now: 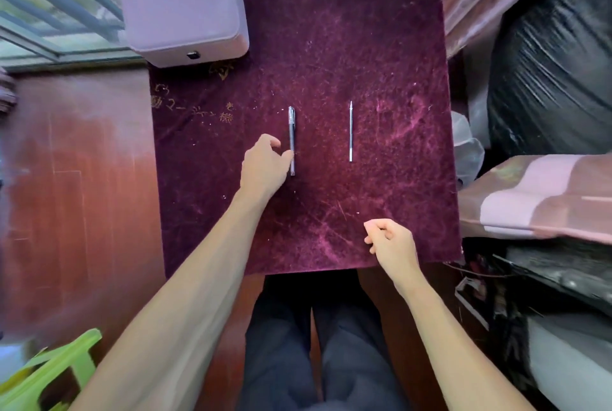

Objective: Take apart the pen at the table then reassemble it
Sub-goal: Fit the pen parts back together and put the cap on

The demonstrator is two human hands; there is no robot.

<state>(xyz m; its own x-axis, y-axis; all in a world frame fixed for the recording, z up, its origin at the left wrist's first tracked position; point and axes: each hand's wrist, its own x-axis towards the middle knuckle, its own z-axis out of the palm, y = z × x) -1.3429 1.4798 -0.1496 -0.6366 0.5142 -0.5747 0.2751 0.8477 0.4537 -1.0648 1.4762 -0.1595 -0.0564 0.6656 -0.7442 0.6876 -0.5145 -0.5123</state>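
Note:
On the dark purple velvet table cover (pixel 331 46) lie two pen parts, both pointing away from me. The clear pen barrel with its cap (pixel 291 137) lies left of centre. The thin white refill (pixel 350 132) lies apart to its right. My left hand (pixel 265 164) rests beside the barrel, thumb touching its lower part, fingers curled and spread around nothing. My right hand (pixel 390 241) hovers near the table's front right edge, fingers loosely curled, with nothing visible in it.
A pale lilac box (pixel 185 10) sits at the table's far left corner. Black plastic-wrapped bundles (pixel 549 66) and striped bedding (pixel 536 202) crowd the right side. A green stool (pixel 49 374) stands at the lower left on the wooden floor.

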